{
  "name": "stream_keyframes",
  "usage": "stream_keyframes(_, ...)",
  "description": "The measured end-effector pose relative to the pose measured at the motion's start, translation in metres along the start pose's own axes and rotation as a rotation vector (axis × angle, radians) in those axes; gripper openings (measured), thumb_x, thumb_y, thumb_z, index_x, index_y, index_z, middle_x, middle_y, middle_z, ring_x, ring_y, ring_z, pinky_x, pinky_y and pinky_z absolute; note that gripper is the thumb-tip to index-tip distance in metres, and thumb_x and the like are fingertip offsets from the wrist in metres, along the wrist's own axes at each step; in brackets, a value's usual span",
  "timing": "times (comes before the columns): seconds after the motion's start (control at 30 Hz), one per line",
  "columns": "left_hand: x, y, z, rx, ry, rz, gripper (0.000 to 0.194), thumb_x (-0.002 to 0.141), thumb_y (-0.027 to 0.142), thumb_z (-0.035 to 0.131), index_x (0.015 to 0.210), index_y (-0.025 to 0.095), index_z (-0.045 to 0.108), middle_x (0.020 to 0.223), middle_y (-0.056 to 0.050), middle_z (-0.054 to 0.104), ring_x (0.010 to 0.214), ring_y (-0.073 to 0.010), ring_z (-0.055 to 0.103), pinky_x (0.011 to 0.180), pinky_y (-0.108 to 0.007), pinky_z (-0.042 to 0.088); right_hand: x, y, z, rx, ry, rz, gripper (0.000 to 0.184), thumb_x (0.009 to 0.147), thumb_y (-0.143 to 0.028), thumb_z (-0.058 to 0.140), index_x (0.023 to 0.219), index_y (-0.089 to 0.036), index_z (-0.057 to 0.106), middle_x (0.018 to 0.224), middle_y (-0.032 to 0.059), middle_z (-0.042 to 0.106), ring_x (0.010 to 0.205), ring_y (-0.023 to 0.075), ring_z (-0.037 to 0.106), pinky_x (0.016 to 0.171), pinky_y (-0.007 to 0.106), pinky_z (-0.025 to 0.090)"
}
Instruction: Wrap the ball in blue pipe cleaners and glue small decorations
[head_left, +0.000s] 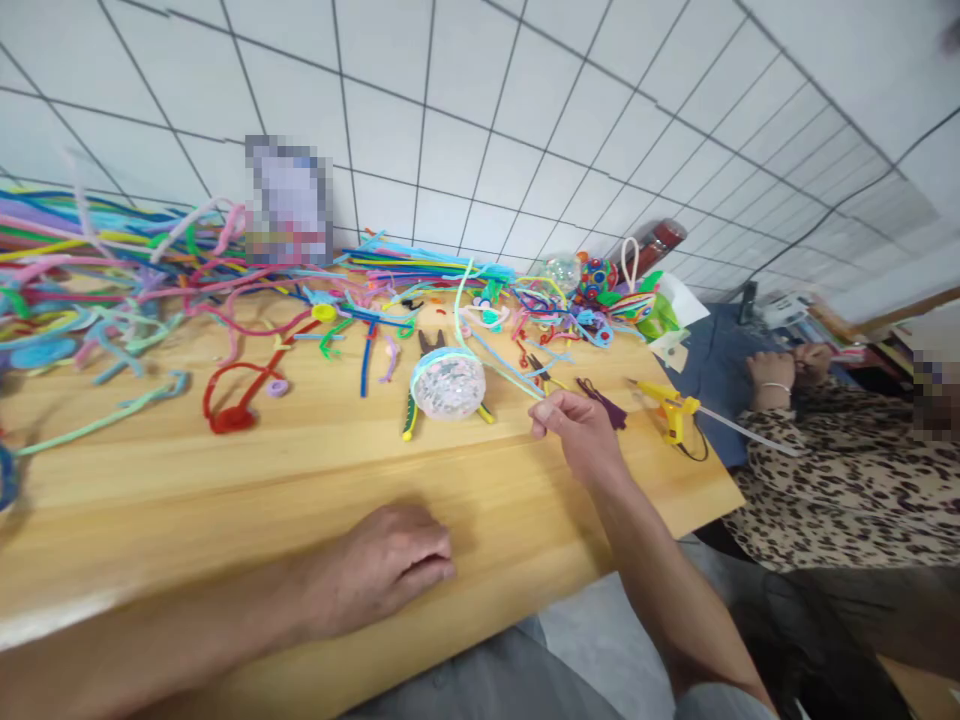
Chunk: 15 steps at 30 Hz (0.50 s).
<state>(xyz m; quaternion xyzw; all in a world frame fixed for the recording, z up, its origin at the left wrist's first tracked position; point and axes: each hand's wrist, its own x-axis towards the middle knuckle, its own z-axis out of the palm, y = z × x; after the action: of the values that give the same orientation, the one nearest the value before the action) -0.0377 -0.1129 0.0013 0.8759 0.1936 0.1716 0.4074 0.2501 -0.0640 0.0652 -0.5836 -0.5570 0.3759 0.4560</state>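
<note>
My right hand [579, 425] pinches the end of a pale green pipe cleaner [504, 365] that runs up and left to a clear glittery ball [448, 385] and wraps around it. The ball rests on the wooden table [262, 480] on top of pliers with yellow-green handles [409, 412]. My left hand [386, 565] lies near the table's front edge with its fingers curled under, touching the wood; nothing shows inside it.
Heaps of coloured pipe cleaners [112, 270] cover the back of the table. A yellow glue gun [671, 408] lies near the right edge. Another person in a leopard-print garment [847, 480] sits at the right. A tiled wall stands behind.
</note>
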Motion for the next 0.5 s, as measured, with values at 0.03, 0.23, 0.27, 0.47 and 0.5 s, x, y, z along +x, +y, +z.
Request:
stream_keyframes(0.03,0.001,0.001,0.0,0.004,-0.022,-0.011,0.022,0.108,0.028,0.051,0.089,0.021,0.061,0.081,0.001,0.068,0.076,-0.0147,0.063,0.072,-0.026,0.041,0.001,0.006,-0.01,-0.1,0.046,-0.013,0.05,0.079,-0.066,0.076,0.058,-0.022,0.064,0.057,0.0001,0.064,0.058,0.0162,0.059,0.064,0.03,0.051)
stream_keyframes(0.23,0.015,0.016,0.004,0.041,-0.12,-0.015,0.019,0.103,0.016,0.051,0.086,0.021,0.058,0.087,0.0,0.067,0.078,-0.0142,0.062,0.068,-0.026,0.039,0.056,0.021,-0.09,-0.476,0.335,0.011,0.042,0.09,-0.056,0.057,0.069,-0.021,0.067,0.067,0.0031,0.068,0.066,0.0188,0.062,0.069,0.031,0.051)
stream_keyframes(0.27,0.02,0.019,0.005,0.034,-0.136,0.003,0.018,0.102,0.015,0.052,0.086,0.021,0.058,0.088,0.0,0.067,0.079,-0.0139,0.062,0.068,-0.026,0.039,0.072,0.021,-0.102,-0.54,0.371,0.025,0.037,0.09,-0.051,0.056,0.075,-0.02,0.07,0.071,0.0041,0.07,0.069,0.0198,0.063,0.071,0.032,0.051)
stream_keyframes(0.47,0.05,0.018,0.015,0.112,-0.216,0.206,0.02,0.1,0.022,0.062,0.081,0.02,0.058,0.08,0.001,0.069,0.071,-0.0142,0.063,0.064,-0.03,0.04,0.161,0.031,-0.134,-0.927,0.386,0.172,0.025,0.089,-0.031,0.06,0.095,-0.017,0.08,0.098,0.0102,0.079,0.097,0.0271,0.069,0.09,0.035,0.05)
stream_keyframes(0.5,0.052,0.015,0.016,0.128,-0.214,0.228,0.021,0.1,0.022,0.062,0.08,0.02,0.058,0.079,0.001,0.069,0.069,-0.0145,0.062,0.063,-0.03,0.039,0.17,0.036,-0.134,-0.984,0.365,0.205,0.025,0.09,-0.03,0.06,0.095,-0.017,0.081,0.099,0.0112,0.079,0.1,0.0282,0.069,0.091,0.036,0.049)
